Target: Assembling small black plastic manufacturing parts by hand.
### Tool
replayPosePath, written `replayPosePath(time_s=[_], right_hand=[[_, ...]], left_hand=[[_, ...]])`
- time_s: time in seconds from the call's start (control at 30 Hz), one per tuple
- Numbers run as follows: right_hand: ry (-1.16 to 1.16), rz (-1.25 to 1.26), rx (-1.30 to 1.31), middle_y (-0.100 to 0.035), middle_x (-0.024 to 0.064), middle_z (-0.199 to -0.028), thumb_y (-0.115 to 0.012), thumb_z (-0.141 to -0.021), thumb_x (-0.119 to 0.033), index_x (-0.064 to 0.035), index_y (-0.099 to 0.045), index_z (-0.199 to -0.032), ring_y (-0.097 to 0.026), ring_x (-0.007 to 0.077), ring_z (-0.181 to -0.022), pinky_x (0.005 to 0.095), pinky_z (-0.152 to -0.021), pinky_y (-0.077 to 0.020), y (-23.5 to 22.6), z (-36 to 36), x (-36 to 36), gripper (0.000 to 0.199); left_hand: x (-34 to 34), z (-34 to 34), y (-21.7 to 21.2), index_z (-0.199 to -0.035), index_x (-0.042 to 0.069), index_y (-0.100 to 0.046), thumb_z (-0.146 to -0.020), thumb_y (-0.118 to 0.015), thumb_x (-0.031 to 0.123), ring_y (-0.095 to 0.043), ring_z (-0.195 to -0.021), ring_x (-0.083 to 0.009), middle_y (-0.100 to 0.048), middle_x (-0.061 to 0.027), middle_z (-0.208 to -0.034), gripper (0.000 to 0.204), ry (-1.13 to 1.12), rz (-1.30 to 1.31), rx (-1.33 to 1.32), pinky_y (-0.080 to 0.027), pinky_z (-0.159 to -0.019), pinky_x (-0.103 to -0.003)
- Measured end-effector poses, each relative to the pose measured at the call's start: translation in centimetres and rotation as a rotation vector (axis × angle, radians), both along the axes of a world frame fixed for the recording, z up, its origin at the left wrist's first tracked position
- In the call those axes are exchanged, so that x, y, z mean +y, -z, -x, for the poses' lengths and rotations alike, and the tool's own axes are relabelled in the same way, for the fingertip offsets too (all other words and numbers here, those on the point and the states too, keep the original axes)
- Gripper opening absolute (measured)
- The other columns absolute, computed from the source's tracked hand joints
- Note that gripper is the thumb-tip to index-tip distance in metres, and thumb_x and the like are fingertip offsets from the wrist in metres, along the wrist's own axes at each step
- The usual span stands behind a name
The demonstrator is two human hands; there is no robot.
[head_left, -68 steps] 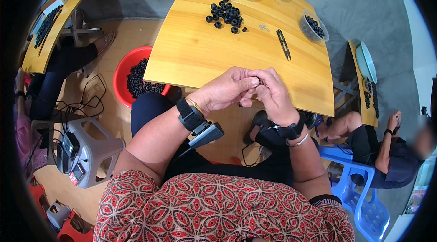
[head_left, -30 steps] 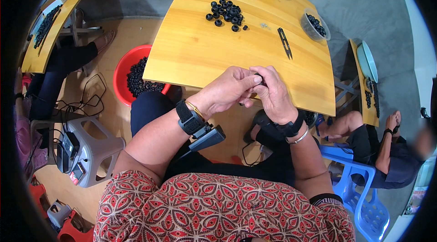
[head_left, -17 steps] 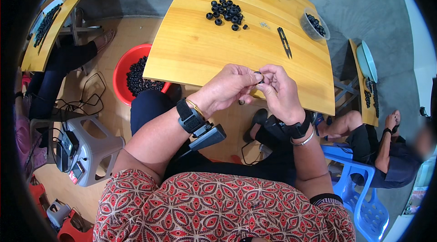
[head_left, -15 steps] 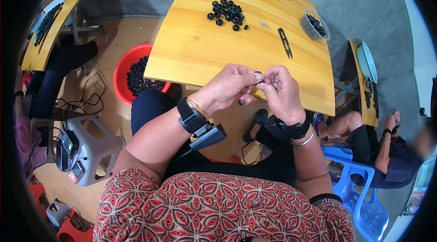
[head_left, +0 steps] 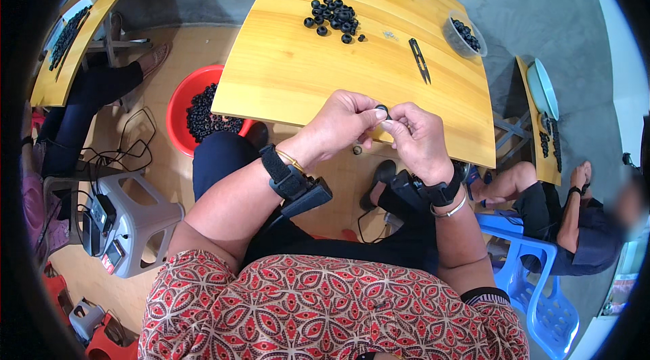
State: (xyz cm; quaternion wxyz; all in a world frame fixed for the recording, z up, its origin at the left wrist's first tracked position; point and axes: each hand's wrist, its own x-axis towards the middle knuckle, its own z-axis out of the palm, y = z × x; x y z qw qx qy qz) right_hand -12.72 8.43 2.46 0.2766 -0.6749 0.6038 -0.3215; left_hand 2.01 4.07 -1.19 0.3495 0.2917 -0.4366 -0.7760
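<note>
Looks like just one black bead (head_left: pixel 382 110) in work, pinched by the left hand (head_left: pixel 342 124) above the table (head_left: pixel 284 72), can't tell if the right hand (head_left: pixel 420 140) grips too, bead pile (head_left: pixel 334 13) untouched.

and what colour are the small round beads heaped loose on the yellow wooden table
Black: the small round beads show best in the head view.
</note>
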Motion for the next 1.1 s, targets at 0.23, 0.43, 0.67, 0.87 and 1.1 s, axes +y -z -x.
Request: replayPosePath(time_s=[0.23, 0.43, 0.67, 0.87, 1.1], right_hand=[[0.022, -0.090, -0.151, -0.056, 0.0052, -0.062, -0.058, -0.076, -0.004, 0.0028, -0.055, -0.077, -0.051, 0.0081, -0.049, 0.0212, -0.045, -0.0402, -0.3, 0.1, -0.4, 0.008], [-0.032, -0.182, -0.343, -0.056, 0.0044, -0.065, -0.055, -0.079, -0.003, 0.0038, -0.054, -0.079, -0.052, 0.0076, -0.049, 0.0190, -0.043, -0.0426, 0.0, 0.2, -0.5, 0.007], [-0.060, -0.230, -0.540, -0.056, 0.0048, -0.066, -0.056, -0.080, -0.003, 0.0030, -0.055, -0.079, -0.053, 0.0085, -0.050, 0.0194, -0.043, -0.0450, 0.8, 0.7, -0.7, 0.007], [-0.059, -0.264, -0.784, -0.056, 0.0044, -0.064, -0.058, -0.080, -0.005, 0.0016, -0.054, -0.078, -0.052, 0.0083, -0.050, 0.0196, -0.044, -0.0442, 2.0, 0.8, -0.8, 0.008], [-0.019, -0.047, -0.367, -0.054, -0.0007, -0.063, -0.060, -0.078, -0.003, -0.0012, -0.055, -0.078, -0.048, 0.0047, -0.051, 0.0173, -0.046, -0.0385, 1.9, 0.5, -0.3, 0.005]], left_hand=[[-0.4, -0.7, 0.4, -0.083, -0.001, -0.058, -0.089, -0.047, 0.018, -0.051, -0.051, -0.0097, -0.052, -0.0024, -0.066, 0.022, 0.102, 0.001, 0.009, -0.045, -0.049, -0.021], [-0.5, -0.7, 0.6, -0.083, 0.000, -0.057, -0.089, -0.046, 0.017, -0.051, -0.052, -0.0109, -0.052, -0.0027, -0.067, 0.021, 0.097, -0.042, 0.034, -0.045, -0.049, -0.021], [-0.4, -0.6, 0.8, -0.085, -0.001, -0.057, -0.088, -0.046, 0.016, -0.052, -0.053, -0.0113, -0.052, -0.0024, -0.068, 0.021, 0.088, 0.021, 0.032, -0.045, -0.050, -0.022], [-0.3, -0.6, 0.8, -0.084, -0.001, -0.057, -0.089, -0.046, 0.016, -0.051, -0.053, -0.0112, -0.051, -0.0020, -0.067, 0.021, 0.088, 0.025, 0.070, -0.045, -0.050, -0.021], [-0.3, -0.5, 0.8, -0.082, -0.001, -0.056, -0.089, -0.045, 0.016, -0.051, -0.051, -0.0107, -0.051, -0.0016, -0.066, 0.022, 0.078, 0.040, 0.044, -0.045, -0.049, -0.021]])
